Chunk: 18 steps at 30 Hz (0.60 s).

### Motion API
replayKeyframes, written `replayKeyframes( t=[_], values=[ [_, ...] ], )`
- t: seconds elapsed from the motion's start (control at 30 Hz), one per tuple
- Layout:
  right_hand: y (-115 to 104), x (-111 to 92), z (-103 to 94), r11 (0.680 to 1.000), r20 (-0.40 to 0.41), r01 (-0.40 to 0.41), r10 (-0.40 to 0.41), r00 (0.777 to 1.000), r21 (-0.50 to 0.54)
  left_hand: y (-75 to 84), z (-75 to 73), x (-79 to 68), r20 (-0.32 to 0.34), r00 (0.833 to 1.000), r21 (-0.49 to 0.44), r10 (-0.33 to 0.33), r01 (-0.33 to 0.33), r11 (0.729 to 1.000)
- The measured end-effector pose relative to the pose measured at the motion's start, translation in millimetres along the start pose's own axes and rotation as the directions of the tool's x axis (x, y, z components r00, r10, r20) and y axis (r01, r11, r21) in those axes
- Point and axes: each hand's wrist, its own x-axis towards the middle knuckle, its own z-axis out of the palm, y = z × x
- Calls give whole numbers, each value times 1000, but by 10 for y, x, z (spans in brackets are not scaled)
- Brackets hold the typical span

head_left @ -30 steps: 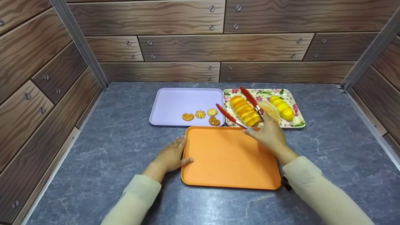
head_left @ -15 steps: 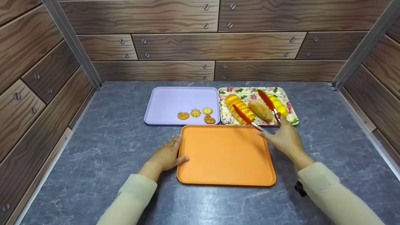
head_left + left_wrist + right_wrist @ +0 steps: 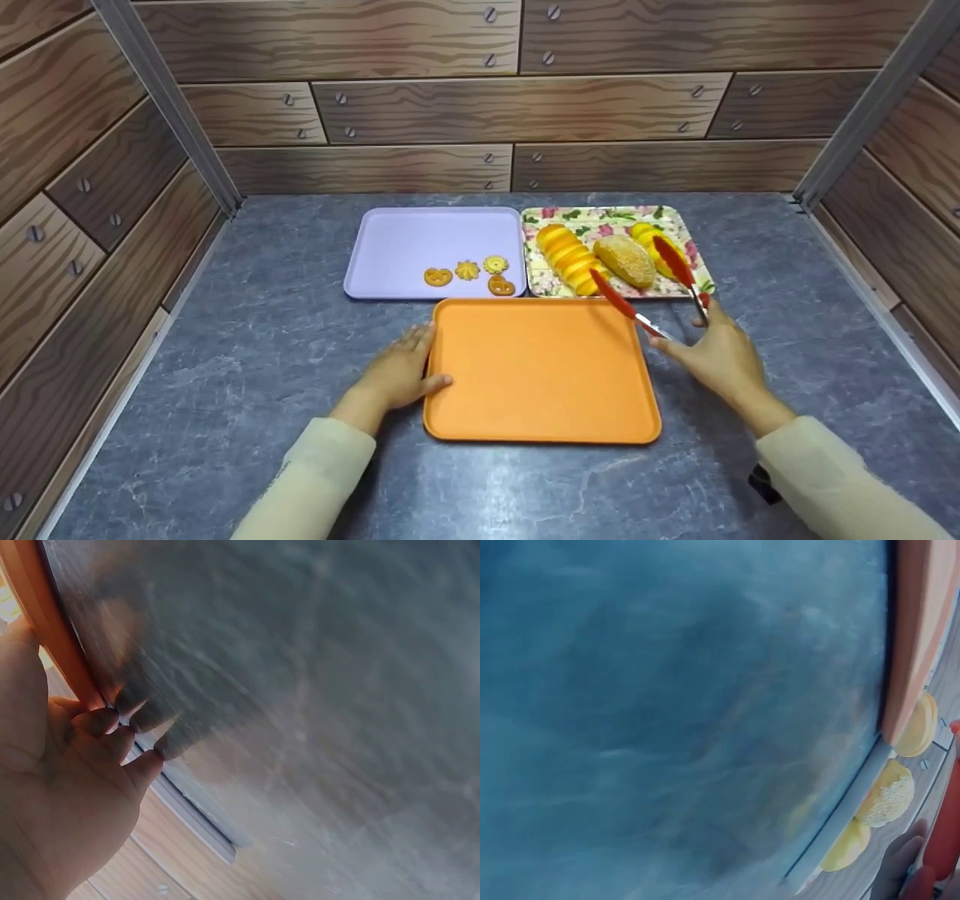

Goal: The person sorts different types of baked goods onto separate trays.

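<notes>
My left hand (image 3: pixel 397 373) rests at the left edge of the orange tray (image 3: pixel 540 367), thumb over the rim and fingers along its outer side. With my right hand (image 3: pixel 724 360) I hold red-tipped metal tongs (image 3: pixel 615 295). Their arms are spread apart with nothing between them, above the front of the floral tray (image 3: pixel 611 215). On that tray lie a ridged orange-yellow loaf (image 3: pixel 571 259), a sesame-topped bun (image 3: pixel 624 261) and a yellow ridged bread (image 3: pixel 645 236), partly covered by the tongs. In the right wrist view, only part of the tongs (image 3: pixel 943 829) shows.
A lavender tray (image 3: pixel 420 236) sits left of the floral one, behind the orange tray. Near its front right are two pretzels (image 3: pixel 438 277) and two flower-shaped cookies (image 3: pixel 467 270). Wood-patterned walls (image 3: pixel 420 112) enclose the grey marbled table (image 3: pixel 285 300) at the back and sides.
My right hand has moved right and towards me with the spread tongs, from over the loaf and bun to near the yellow bread. My left hand stays at the orange tray.
</notes>
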Motion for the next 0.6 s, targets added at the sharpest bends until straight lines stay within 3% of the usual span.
replayKeyframes(
  t=[0.6],
  values=[
    [344, -372, -74, 990, 6, -138, 138, 990, -12, -18, 14, 16, 13, 1000, 23, 4, -5, 1000]
  ],
)
